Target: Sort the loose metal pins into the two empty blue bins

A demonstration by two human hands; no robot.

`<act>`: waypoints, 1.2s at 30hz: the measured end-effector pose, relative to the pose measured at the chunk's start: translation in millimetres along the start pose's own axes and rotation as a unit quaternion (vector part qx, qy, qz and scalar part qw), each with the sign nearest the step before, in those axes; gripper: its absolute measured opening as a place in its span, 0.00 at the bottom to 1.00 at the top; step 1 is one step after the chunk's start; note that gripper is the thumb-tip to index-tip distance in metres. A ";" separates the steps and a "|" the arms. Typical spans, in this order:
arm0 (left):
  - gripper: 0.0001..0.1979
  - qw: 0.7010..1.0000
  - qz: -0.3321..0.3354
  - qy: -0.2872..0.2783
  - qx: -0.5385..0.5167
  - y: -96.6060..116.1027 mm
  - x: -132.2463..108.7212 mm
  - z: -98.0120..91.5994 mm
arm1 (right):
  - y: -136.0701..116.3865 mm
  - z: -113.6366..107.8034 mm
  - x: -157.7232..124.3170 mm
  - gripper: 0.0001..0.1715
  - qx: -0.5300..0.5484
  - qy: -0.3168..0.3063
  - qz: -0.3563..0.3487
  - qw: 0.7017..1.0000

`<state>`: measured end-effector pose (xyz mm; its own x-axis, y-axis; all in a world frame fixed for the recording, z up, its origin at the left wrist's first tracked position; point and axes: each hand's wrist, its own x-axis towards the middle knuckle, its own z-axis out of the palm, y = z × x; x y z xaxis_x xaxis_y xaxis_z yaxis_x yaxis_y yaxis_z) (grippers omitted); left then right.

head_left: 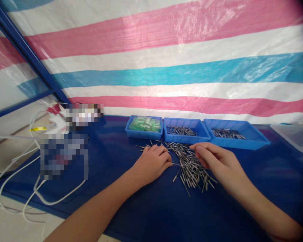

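Note:
A loose pile of metal blind rivets (192,169) lies on the blue tabletop. My left hand (155,163) rests at the pile's left side with its fingers closed, and a thin rivet stem sticks out from the fingertips. Over the upper right of the pile, my right hand (213,156) has thumb and forefinger pinched together; what is between them, if anything, is too small to make out. Behind the pile stand a middle blue bin (188,137) and a right blue bin (244,143), both with rivets inside.
A left blue bin (144,135) holds green-and-clear plastic packets (145,124). White cables (53,202) and pixelated objects lie at the left. A clear plastic container (293,136) stands far right. Striped sheeting (166,74) hangs behind the table (154,215).

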<state>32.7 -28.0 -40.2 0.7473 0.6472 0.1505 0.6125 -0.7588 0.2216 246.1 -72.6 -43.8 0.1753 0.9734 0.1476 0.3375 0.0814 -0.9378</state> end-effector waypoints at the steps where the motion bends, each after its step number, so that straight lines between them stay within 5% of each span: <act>1: 0.10 1.000 -0.004 0.008 -0.006 0.4 0.5 -0.4 | -1.2 1.8 -1.8 0.14 -0.045 -0.015 -0.037 0.998; 7: 0.07 0.982 -0.017 0.068 -0.176 7.6 2.9 -1.9 | -4.7 11.3 -11.9 0.11 -0.160 -0.075 -0.156 0.972; 15: 0.07 0.912 -0.099 0.135 -0.375 21.6 1.7 6.9 | -5.4 18.6 -15.1 0.12 0.026 -0.023 -0.047 0.998; 22: 0.12 0.907 -0.101 0.129 -0.389 24.1 0.3 7.8 | -12.3 20.1 -13.3 0.12 0.083 -0.019 0.008 0.996; 30: 0.12 0.916 -0.077 0.105 -0.378 23.9 2.6 9.3 | -6.0 15.9 -14.3 0.07 0.042 -0.065 -0.087 0.993; 36: 0.08 0.909 -0.075 0.163 -0.375 21.5 1.5 6.7 | -8.7 12.0 -14.3 0.09 -0.019 -0.068 -0.135 0.988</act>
<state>48.7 -43.9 -41.7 0.4785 0.8198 0.3146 0.2618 -0.4753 0.8400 229.5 -84.6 -41.6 -0.0504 0.9374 0.3446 0.3908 0.3360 -0.8569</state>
